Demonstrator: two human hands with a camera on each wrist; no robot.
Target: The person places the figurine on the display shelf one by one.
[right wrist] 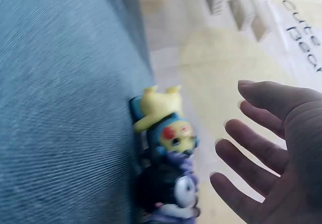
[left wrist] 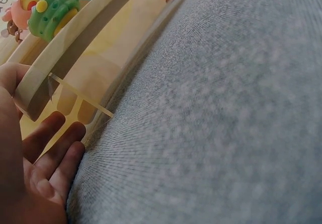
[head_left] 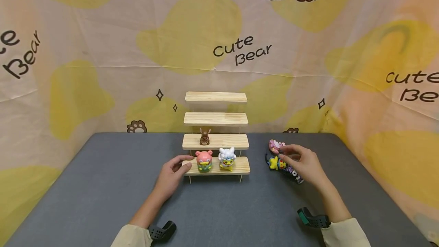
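My left hand [head_left: 170, 176] holds the left end of the lowest step of a tiered wooden display stand [head_left: 216, 170], thumb and index finger at its edge. In the left wrist view its other fingers [left wrist: 68, 156] extend below the board. On that step stand a figurine in a pink hood [head_left: 204, 161] and a yellow figurine in a white hood [head_left: 227, 159]. My right hand [head_left: 306, 164] hovers with parted fingers over loose figurines: a pink one [head_left: 275, 146], a yellow one with blue [right wrist: 163, 108], and a black and purple one [right wrist: 161, 189]. It holds nothing.
A small brown long-eared figurine [head_left: 204, 137] stands on the second step from the bottom. Two higher steps [head_left: 216, 118] rise behind. The stand sits on a grey tabletop [head_left: 113, 186], before a patterned cloth backdrop [head_left: 116, 98].
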